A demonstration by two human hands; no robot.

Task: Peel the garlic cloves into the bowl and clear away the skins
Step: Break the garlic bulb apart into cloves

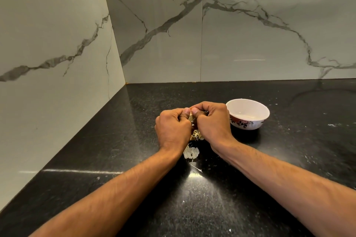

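Both hands pinch a garlic clove (191,117) above the counter.

The clove, mostly hidden, sits between the two thumbs; the left hand (172,128) and right hand (211,119) touch, fingers curled round it. Skins (191,152) lie on the black counter (115,159) just below the wrists. A white bowl (248,114) with a flower pattern stands just beside the right hand, before the marble wall (240,40).

1 head view, wide-angle, looks forward and down from above the counter (250,179) toward the corner walls (57,34); both hands close, centre frame.
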